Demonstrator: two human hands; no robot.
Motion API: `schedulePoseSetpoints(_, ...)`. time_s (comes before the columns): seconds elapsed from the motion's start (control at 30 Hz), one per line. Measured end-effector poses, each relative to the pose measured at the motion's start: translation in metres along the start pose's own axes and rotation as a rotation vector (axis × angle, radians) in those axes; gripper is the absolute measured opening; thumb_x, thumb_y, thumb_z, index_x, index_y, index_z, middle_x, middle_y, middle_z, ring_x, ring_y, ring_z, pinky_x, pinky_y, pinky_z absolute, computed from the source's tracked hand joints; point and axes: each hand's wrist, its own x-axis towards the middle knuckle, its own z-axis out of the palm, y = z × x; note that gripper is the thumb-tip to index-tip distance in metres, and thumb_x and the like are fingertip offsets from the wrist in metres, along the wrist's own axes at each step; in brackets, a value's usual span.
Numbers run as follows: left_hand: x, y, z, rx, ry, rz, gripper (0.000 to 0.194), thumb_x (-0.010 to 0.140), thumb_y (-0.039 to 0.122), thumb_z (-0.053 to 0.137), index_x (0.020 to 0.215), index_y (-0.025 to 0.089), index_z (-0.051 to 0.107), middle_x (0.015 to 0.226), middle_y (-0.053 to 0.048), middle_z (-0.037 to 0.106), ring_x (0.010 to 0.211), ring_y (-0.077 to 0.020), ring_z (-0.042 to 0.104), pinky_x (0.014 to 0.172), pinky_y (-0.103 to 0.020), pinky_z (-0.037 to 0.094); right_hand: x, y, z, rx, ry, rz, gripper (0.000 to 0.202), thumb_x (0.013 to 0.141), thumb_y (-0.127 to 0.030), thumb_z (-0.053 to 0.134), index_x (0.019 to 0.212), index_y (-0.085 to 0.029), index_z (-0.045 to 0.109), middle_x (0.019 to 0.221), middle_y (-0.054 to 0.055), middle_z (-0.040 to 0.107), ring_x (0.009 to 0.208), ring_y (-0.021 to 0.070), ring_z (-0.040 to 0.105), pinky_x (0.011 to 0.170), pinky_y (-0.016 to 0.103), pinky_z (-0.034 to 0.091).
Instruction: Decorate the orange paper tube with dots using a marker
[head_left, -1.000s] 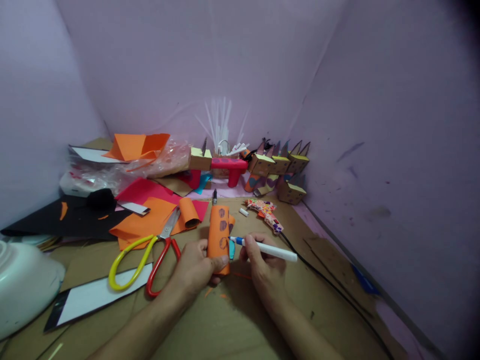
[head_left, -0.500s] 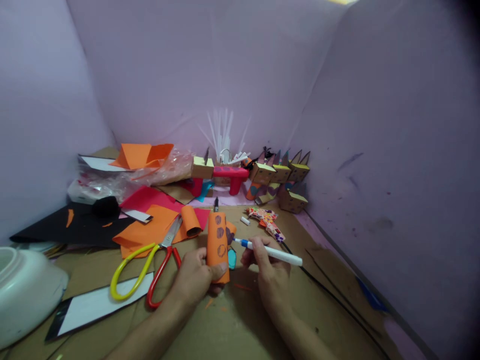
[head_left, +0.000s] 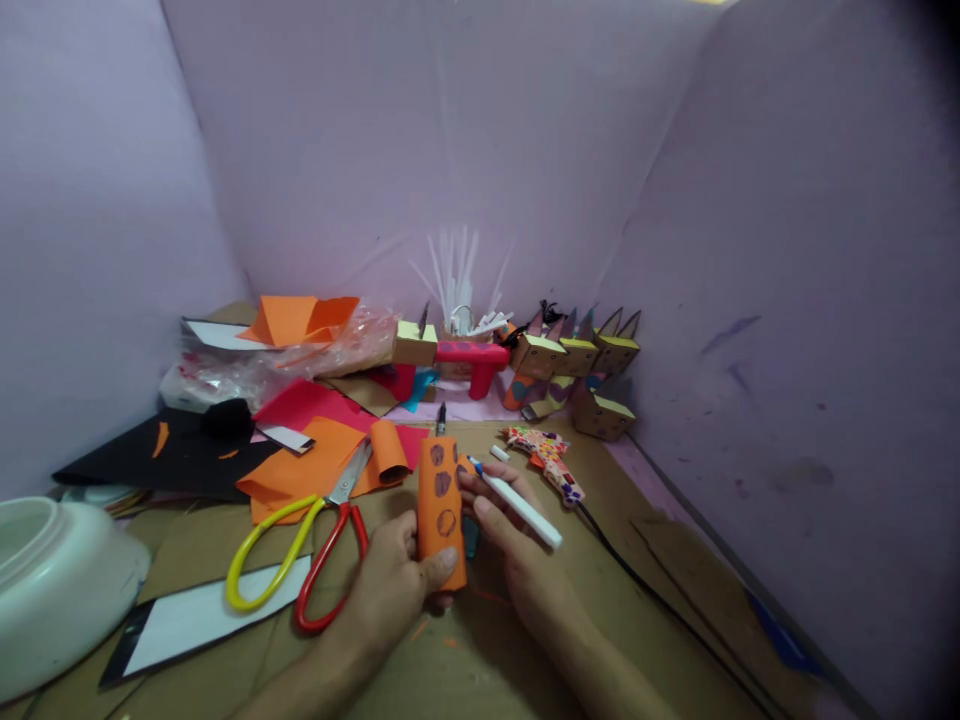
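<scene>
My left hand (head_left: 401, 570) is closed on an orange paper tube (head_left: 441, 540) marked with dark spots and an outlined circle; the thumb presses its lower front. Just right of the tube, my right hand (head_left: 517, 530) holds a white marker (head_left: 525, 512) with a blue tip end, pointing up and left. Its fingers reach toward the tube's right side; whether they touch it I cannot tell. A dark pen-like tip (head_left: 442, 418) shows above the tube. Behind the right fingers, a small teal piece (head_left: 470, 538) is partly hidden. A white cap (head_left: 500, 453) lies beyond.
Large scissors (head_left: 324, 540) with yellow and red handles lie left. A patterned glue gun (head_left: 551, 460) with a black cord rests right. Cardboard animal heads (head_left: 540, 355) and a pink tube figure (head_left: 472, 355) stand at the back. A white pot (head_left: 67, 600) is at the left edge.
My right hand has moved closer to the orange tube, and the marker now slants more steeply. My left hand still grips the tube. The whole view has shifted slightly.
</scene>
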Motion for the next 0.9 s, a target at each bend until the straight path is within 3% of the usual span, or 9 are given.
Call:
schedulePoseSetpoints(0.17,-0.003,-0.001,0.001,0.022,-0.042,0.019,0.04,0.053,0.035,0.077,0.083,0.013,0.06,0.063,-0.001,0.06,0.05,-0.0142,0.055,0.047,-0.027,0.047,-0.005,-0.002,-0.007,0.024,-0.042,0.061,0.038,0.068,-0.025,0.076,0.102,-0.025,0.058,0.108,0.007,0.071,0.108,0.0248,0.063,0.09,0.04,0.049)
schedulePoseSetpoints(0.4,0.004,-0.015,0.001,-0.04,-0.09,0.012,0.053,0.051,0.039,0.079,0.092,0.011,0.063,0.074,-0.007,0.066,0.057,-0.0162,0.058,0.044,-0.025,0.048,-0.009,-0.009,-0.002,0.025,-0.092,0.15,0.042,0.058,-0.018,0.074,0.095,-0.025,0.056,0.089,0.001,0.068,0.081,0.0208,0.065,0.067,0.031,0.052)
schedulePoseSetpoints(0.57,0.002,-0.011,0.002,-0.054,-0.099,0.014,0.058,0.049,0.037,0.08,0.097,0.009,0.063,0.082,-0.011,0.068,0.066,-0.0204,0.062,0.047,-0.027,0.051,-0.01,-0.005,-0.002,0.055,-0.099,0.11,0.04,0.059,-0.015,0.072,0.095,-0.025,0.056,0.088,0.0,0.068,0.077,0.0178,0.064,0.07,0.029,0.05)
schedulePoseSetpoints(0.7,0.001,-0.012,0.003,-0.054,-0.109,0.06,0.053,0.052,0.036,0.079,0.095,0.01,0.063,0.075,-0.008,0.066,0.062,-0.019,0.062,0.046,-0.027,0.051,-0.011,-0.001,-0.003,0.061,-0.098,0.104,0.04,0.06,-0.015,0.072,0.096,-0.024,0.057,0.086,-0.001,0.069,0.075,0.0172,0.065,0.068,0.029,0.051)
schedulePoseSetpoints(0.8,0.004,-0.016,0.006,-0.012,-0.05,0.072,0.044,0.051,0.032,0.078,0.086,0.01,0.063,0.07,-0.006,0.065,0.055,-0.0164,0.059,0.041,-0.025,0.049,-0.008,-0.005,-0.005,-0.033,-0.04,0.069,0.033,0.063,-0.02,0.074,0.093,-0.023,0.06,0.084,0.0,0.07,0.074,0.0177,0.066,0.068,0.029,0.051)
schedulePoseSetpoints(0.9,0.007,-0.016,0.01,0.041,0.015,0.04,0.035,0.053,0.024,0.074,0.082,0.01,0.061,0.063,-0.003,0.062,0.047,-0.0138,0.056,0.037,-0.023,0.047,-0.005,-0.017,-0.01,-0.176,0.137,-0.061,0.027,0.07,-0.035,0.073,0.091,-0.02,0.065,0.081,0.003,0.073,0.075,0.0194,0.068,0.074,0.033,0.052)
